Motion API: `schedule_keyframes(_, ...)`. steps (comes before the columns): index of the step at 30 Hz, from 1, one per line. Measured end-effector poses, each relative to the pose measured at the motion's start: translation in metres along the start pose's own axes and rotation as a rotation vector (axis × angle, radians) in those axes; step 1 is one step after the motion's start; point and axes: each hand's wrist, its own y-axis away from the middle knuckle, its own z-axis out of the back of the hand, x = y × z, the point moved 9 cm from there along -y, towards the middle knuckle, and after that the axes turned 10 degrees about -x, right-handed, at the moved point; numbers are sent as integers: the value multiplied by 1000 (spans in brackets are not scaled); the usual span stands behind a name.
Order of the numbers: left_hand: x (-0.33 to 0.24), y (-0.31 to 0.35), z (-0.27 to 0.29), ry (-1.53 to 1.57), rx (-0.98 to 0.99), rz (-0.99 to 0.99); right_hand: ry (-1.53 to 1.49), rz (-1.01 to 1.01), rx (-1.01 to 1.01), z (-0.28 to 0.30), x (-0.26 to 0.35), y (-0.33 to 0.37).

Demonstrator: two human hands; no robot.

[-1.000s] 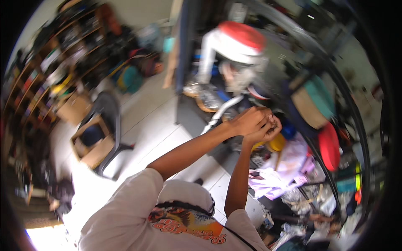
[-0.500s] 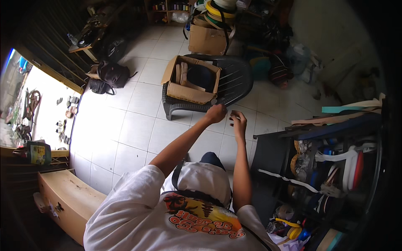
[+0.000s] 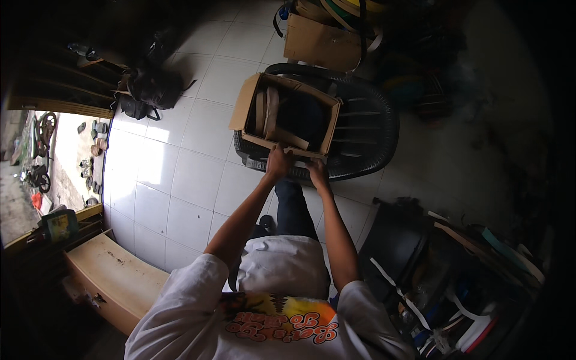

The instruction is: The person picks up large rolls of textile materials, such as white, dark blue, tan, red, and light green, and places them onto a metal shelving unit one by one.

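My left hand (image 3: 280,162) is closed at the near wall of an open cardboard box (image 3: 242,108), its fingers at the rim. Beside it, my right hand (image 3: 317,172) is closed at the box's near right corner, low by the seat edge; its fingertips are partly hidden. The box rests on a black plastic chair (image 3: 375,132). Inside it stand tan, band-like rolls (image 3: 271,111) along the left, next to a dark rounded thing (image 3: 299,119) too dim to name.
Behind the chair stands another cardboard box (image 3: 318,45) with coiled bands. A black bag (image 3: 156,90) lies on the tiles at the far left. A wooden cabinet (image 3: 114,270) is near left; a dark shelf (image 3: 393,240) with strips and rolls stands near right.
Both hands have moved to the near side of the box on the chair. My right hand, earlier raised with fingers apart, has closed there. My view has moved closer to the chair.
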Motion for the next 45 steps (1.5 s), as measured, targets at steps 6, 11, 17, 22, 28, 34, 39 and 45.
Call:
schedule_keyframes(6, 12, -68, 12, -99, -431, 138, 201, -14, -57, -19, -11, -100)
schedule_keyframes(11, 29, -123, 2, -167, -537, 209, 341, -127, -13, -33, 8, -160)
schedule_keyframes(17, 19, -160, -20, -169, -542, 103, 596, 170, -237, -21, -23, -247)
schedule_keyframes(22, 48, -174, -30, -424, -529, 132, 472, -38, -22, -32, -66, -267)
schedule_keyframes(28, 53, -171, -27, -377, -550, 151, 841, 237, -354, -42, 20, -227)
schedule_keyframes(34, 71, -142, 4, -57, -732, 248, 96, 45, 99, -150, 112, -195)
schedule_keyframes(39, 86, -140, 15, -6, -687, 230, 298, 57, 75, -184, 114, -189)
schedule_keyframes(45, 91, -133, 19, -16, -534, 125, 261, 227, -118, -168, 115, -174)
